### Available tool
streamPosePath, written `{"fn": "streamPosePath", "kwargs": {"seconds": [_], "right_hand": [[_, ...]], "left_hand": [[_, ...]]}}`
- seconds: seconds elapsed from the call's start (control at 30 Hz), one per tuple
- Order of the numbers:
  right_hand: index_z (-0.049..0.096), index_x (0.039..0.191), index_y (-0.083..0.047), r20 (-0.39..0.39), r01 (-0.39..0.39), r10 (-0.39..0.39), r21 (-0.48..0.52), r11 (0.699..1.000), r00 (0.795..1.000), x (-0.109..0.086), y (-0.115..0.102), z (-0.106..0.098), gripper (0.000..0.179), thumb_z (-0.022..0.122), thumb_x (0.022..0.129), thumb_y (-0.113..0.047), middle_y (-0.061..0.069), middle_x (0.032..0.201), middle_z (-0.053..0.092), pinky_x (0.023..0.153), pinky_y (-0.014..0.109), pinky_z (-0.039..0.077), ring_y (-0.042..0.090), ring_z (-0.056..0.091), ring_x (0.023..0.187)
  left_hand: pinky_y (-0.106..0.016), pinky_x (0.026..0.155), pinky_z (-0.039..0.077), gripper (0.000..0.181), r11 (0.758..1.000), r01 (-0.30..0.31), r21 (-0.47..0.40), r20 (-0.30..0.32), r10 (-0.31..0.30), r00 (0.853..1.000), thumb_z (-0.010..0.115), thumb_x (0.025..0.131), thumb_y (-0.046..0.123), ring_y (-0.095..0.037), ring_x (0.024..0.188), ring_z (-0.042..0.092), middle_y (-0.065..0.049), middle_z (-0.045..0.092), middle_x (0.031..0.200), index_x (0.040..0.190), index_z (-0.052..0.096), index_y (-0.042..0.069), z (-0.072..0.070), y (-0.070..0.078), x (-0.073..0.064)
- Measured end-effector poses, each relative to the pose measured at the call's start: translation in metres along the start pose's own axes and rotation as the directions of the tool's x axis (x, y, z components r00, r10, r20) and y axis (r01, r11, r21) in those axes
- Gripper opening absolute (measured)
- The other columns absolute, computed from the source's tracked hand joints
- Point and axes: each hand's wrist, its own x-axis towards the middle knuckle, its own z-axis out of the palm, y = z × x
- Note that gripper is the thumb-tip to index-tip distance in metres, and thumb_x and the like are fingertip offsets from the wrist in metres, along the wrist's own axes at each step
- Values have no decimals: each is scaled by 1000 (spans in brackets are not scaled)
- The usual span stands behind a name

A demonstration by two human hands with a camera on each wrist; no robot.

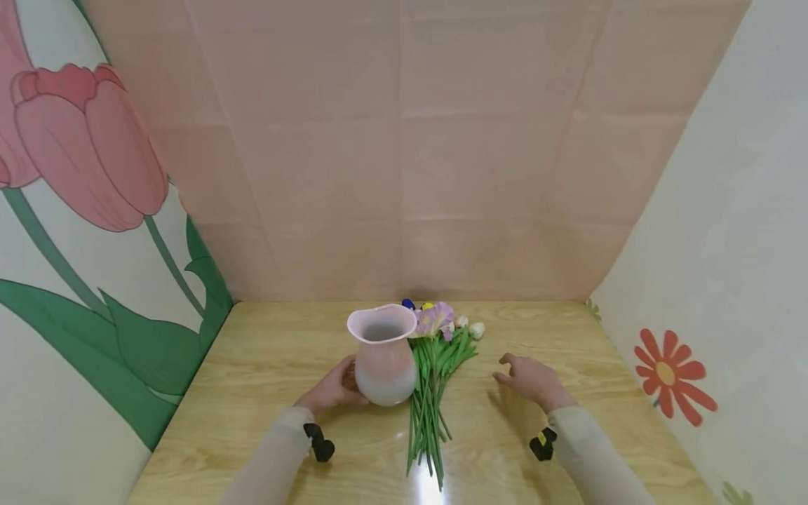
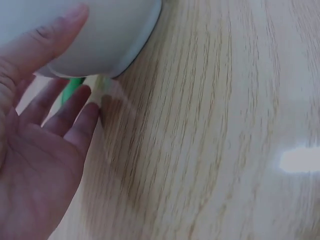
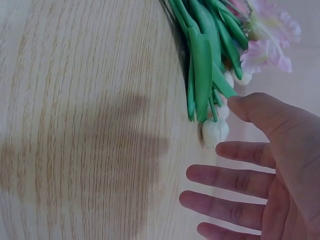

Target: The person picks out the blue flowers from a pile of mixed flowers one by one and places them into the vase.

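Observation:
A pink and white vase [image 1: 386, 368] with a wavy, flared rim stands in the middle of the head view. My left hand [image 1: 337, 386] holds it from its left side. In the left wrist view, the thumb [image 2: 47, 42] lies along the vase's pale lower body [image 2: 110, 35], with the other fingers bent near its base; some fingertips are hidden. Right beside the vase lies a bunch of artificial flowers [image 1: 435, 372] with long green stems. My right hand [image 1: 533, 379] hovers to the right of the bunch, fingers spread and holding nothing.
Both hands work over a light wood-grain table [image 1: 265, 358]. Behind it rises a pink backdrop [image 1: 404, 154]. Side walls carry a painted tulip [image 1: 88, 140] on the left and a red flower [image 1: 672, 375] on the right. White blooms [image 3: 215, 132] lie at the flower bunch's far end.

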Motion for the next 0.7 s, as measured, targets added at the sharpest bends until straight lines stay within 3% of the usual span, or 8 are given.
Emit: {"fn": "streamPosePath", "kwargs": {"seconds": [0.3, 0.47, 0.7], "right_hand": [[57, 127, -5, 13, -2, 2, 1, 1000, 1000, 0, 1, 1, 62, 53, 92, -57, 9, 97, 70, 62, 41, 53, 20, 66, 81], [57, 127, -5, 10, -6, 6, -4, 1000, 1000, -2, 0, 3, 58, 55, 93, -53, 8, 97, 70, 63, 41, 53, 20, 66, 82], [60, 123, -5, -58, 55, -51, 57, 997, 997, 4, -31, -6, 49, 58, 93, -45, 9, 97, 70, 72, 44, 54, 23, 66, 84]], "left_hand": [[-36, 106, 41, 89, 996, 60, -59, -16, -61, 998, 77, 77, -2, -30, 135, 42, -15, 37, 153, 150, 30, 16, 4, 2, -1], [-36, 103, 44, 86, 997, 54, -61, -20, -56, 998, 76, 77, -3, -32, 134, 43, -18, 36, 153, 149, 31, 12, 6, 2, -1], [-41, 106, 42, 86, 995, 69, -66, -31, -71, 997, 78, 77, 1, -36, 138, 37, -15, 34, 155, 148, 33, 17, 8, 5, 0]]}}
